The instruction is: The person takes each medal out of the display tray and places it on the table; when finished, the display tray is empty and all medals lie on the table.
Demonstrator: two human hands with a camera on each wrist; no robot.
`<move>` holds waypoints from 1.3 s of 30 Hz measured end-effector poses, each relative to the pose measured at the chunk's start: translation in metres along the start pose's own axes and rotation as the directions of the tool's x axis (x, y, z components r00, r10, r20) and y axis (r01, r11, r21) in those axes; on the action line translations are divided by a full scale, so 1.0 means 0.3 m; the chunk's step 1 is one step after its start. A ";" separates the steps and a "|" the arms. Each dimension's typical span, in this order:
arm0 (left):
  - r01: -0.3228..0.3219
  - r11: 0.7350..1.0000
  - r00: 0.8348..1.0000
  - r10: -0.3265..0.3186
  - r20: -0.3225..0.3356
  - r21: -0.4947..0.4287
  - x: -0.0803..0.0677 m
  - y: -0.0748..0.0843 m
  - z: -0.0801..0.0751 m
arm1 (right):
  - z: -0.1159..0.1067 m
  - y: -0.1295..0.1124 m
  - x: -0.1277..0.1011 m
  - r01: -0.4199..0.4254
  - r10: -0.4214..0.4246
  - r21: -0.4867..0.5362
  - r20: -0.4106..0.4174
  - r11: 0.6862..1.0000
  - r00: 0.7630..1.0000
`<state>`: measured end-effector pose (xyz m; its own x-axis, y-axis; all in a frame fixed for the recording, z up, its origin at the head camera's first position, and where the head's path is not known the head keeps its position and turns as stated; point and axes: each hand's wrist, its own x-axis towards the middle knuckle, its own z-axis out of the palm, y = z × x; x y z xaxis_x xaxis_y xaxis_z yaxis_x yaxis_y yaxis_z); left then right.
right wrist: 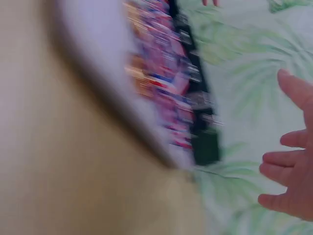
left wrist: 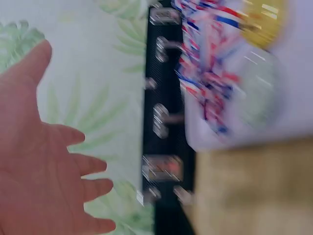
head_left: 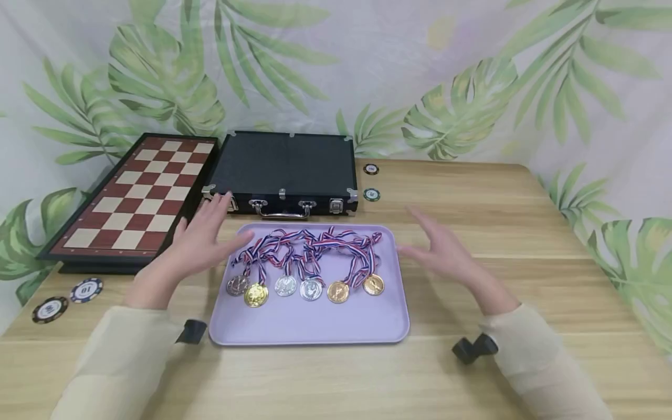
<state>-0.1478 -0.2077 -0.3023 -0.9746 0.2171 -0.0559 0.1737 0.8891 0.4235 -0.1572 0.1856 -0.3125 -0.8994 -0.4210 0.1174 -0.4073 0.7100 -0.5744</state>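
Observation:
On the table lies a lilac tray (head_left: 310,324) bearing several medals with red, white and blue striped ribbons (head_left: 341,245). The medals rest in a row: a gold medal (head_left: 256,295), a silver medal (head_left: 286,285) and a bronze-toned medal (head_left: 338,291) are among them. My left hand (head_left: 196,242) hovers by the tray's left edge, fingers spread and nothing in it. To the right of the tray my right hand (head_left: 441,251) is raised, its fingers apart and its palm bare. Both wrist views show the palms free, with the medals blurred.
A black case (head_left: 286,163) with metal latches stands behind the tray. Left of it sits a chessboard box (head_left: 142,195). Poker chips lie at the left, such as a blue chip (head_left: 86,290), and a green chip (head_left: 371,194) lies right of the case. A leaf-patterned cloth (head_left: 378,70) hangs behind.

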 end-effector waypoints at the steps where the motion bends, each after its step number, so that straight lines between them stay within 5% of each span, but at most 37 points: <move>1: -0.004 0.999 1.000 0.004 0.002 -0.038 -0.017 -0.023 0.009 | 0.031 0.004 -0.018 -0.003 0.002 0.035 0.006 0.999 1.000; 8: 0.063 0.944 0.998 -0.069 -0.008 -0.323 -0.096 -0.121 0.082 | 0.199 0.044 -0.093 -0.024 0.030 0.276 -0.017 0.961 0.999; 13: 0.058 0.882 0.998 -0.065 0.001 -0.467 -0.105 -0.173 0.128 | 0.249 0.068 -0.101 -0.002 0.013 0.264 -0.038 0.964 0.999; 16: 0.019 0.870 0.999 -0.033 -0.020 -0.492 -0.098 -0.209 0.160 | 0.270 0.077 -0.103 0.002 0.009 0.256 -0.041 0.967 0.999; 24: -0.113 0.969 0.979 0.071 -0.189 -0.221 -0.078 -0.234 0.241 | 0.299 0.089 -0.104 0.042 -0.019 0.216 -0.107 0.975 0.994; 39: -0.121 0.981 0.971 0.085 -0.224 -0.154 -0.076 -0.233 0.254 | 0.327 0.071 -0.105 0.005 0.015 0.110 -0.173 0.994 0.985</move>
<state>-0.1268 -0.2440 -0.3996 -0.9632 0.1955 0.1844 0.2664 0.7837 0.5611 -0.1221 0.1585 -0.4078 -0.9191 -0.3067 0.2474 -0.3916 0.6415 -0.6596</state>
